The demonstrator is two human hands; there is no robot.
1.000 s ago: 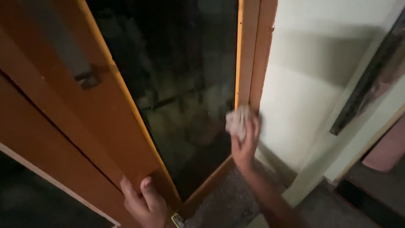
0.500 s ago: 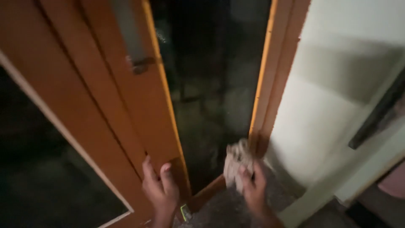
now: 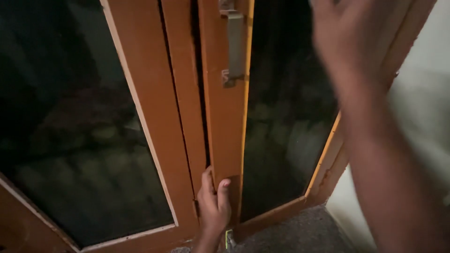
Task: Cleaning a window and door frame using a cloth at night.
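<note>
Left hand [image 3: 213, 204] grips one orange window frame [image 3: 225, 136] between two dark panes; right hand [image 3: 349, 35] blurred, fingers spread, one metal handle [image 3: 235, 40].

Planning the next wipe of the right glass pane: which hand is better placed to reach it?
Probably the right hand: it is raised beside the right pane, while the left hand grips the orange window frame.

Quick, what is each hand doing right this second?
Left hand: gripping the edge of the orange window frame.
Right hand: raised and blurred; what it holds cannot be told.
</note>
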